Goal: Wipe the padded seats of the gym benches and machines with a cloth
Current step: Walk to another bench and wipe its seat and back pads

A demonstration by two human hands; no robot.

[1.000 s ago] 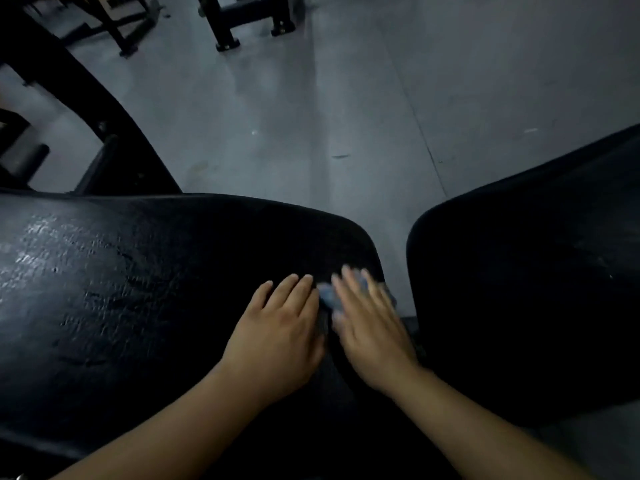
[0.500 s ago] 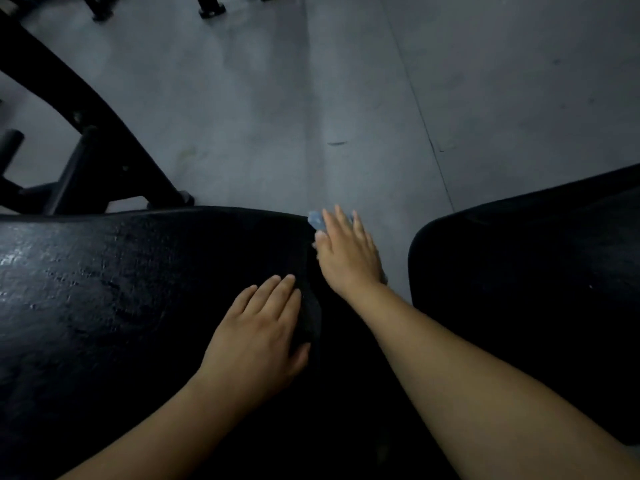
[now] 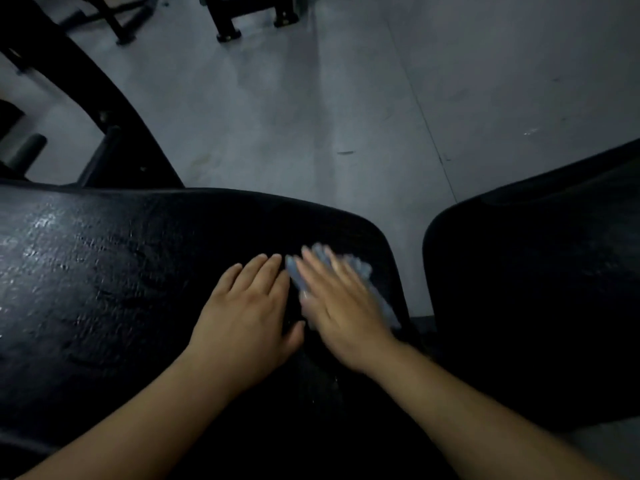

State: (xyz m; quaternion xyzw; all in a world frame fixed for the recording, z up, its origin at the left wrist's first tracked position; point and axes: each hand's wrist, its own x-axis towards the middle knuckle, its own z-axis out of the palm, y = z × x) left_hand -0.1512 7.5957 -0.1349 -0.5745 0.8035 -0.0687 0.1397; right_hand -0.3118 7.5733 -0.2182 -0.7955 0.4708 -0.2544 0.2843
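Two hands lie on the black seat (image 3: pixel 104 271). Our left hand (image 3: pixel 247 315) rests flat, fingers straight and together, holding nothing, just beside the right hand (image 3: pixel 346 317). The right hand lies flat too, fingers straight, pressing the blue cloth (image 3: pixel 362 270), which shows beyond its fingertips and along its outer edge; blur hides finer detail. The cloth sits under that palm, near the seat's rounded corner. A second seat (image 3: pixel 536 289) stands apart, off the right hand's outer side, with grey floor (image 3: pixel 311 116) in the gap.

We judge the cloth light, soft and limp: it will bunch or slide out unless the whole palm pins it, so a spread hand over its middle suits better than a pinch at a corner. The seat looks padded, its skin grained and shiny, probably slick where damp. Past the right hand's fingertips the seat drops away, and we think the cloth could slip off there.
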